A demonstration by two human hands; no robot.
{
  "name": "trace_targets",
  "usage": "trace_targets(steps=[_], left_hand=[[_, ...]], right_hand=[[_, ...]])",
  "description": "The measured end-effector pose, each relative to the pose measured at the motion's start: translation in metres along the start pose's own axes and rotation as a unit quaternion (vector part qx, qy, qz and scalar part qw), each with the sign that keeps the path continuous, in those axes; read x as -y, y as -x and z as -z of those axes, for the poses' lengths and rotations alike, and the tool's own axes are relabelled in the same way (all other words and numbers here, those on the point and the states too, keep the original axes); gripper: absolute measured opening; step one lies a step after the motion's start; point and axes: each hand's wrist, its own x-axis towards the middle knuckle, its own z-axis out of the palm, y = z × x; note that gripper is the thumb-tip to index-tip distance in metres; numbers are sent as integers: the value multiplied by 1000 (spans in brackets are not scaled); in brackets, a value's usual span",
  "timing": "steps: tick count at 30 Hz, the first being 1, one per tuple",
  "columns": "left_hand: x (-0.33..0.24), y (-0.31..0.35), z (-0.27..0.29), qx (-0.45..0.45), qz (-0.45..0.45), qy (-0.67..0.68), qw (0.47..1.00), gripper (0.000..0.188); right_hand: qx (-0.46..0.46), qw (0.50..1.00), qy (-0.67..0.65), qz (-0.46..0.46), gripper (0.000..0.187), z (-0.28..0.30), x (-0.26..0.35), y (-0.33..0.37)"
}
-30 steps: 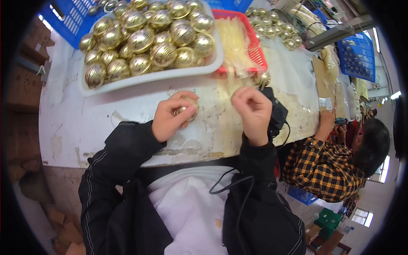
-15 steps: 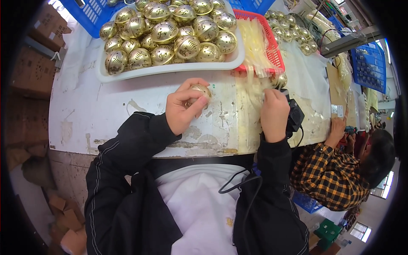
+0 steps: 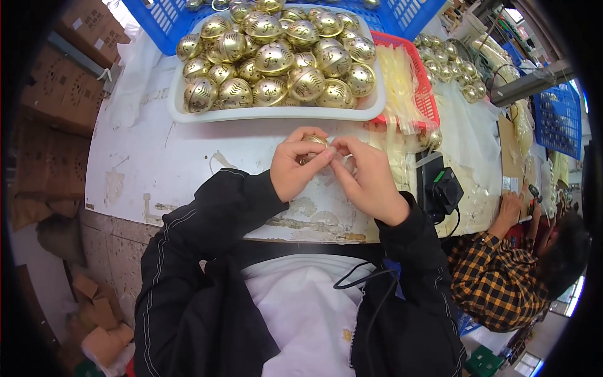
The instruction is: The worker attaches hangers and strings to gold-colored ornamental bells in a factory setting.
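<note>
White tabletop (image 3: 188, 147) is occupied at twelve o'clock by a tray (image 3: 276, 114). Below, a bell (image 3: 316, 140) is clasped in the left hand (image 3: 293, 166); from three o'clock the right hand (image 3: 372, 179) has been brought in (its grip unclear), so both are engaged.

The gold ball (image 3: 315, 139) is partly hidden by the left hand (image 3: 293, 168); the blue crate (image 3: 405, 17) is cut off above.

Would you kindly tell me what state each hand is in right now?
Left hand: closed, holding a gold ball.
Right hand: curled, its tips close to the left thumb; whether they pinch anything cannot be told.
</note>
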Motion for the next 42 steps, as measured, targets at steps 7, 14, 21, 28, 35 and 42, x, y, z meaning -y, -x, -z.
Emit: trace_targets(steps=[7,14,21,28,35,42], left_hand=[[-4,-5,4,-36,78,21,996,16],[-4,-4,2,-25,33,7,999,13],[-3,-5,1,-28,23,-7,999,12],[-7,-7,6,-21,60,-16,998,11],[-10,-5,-1,85,38,46,995,59],[-3,-8,-2,63,-15,1,998,63]], right_hand=[[-64,996,42,33,15,-6,-6,-4],[-107,991,20,72,12,-7,-15,0],[-107,991,35,67,15,-9,-18,0],[-107,983,81,129,18,-11,-27,2],[-131,975,-175,-48,7,4,-24,1],[-103,993,-46,18,11,7,-13,7]])
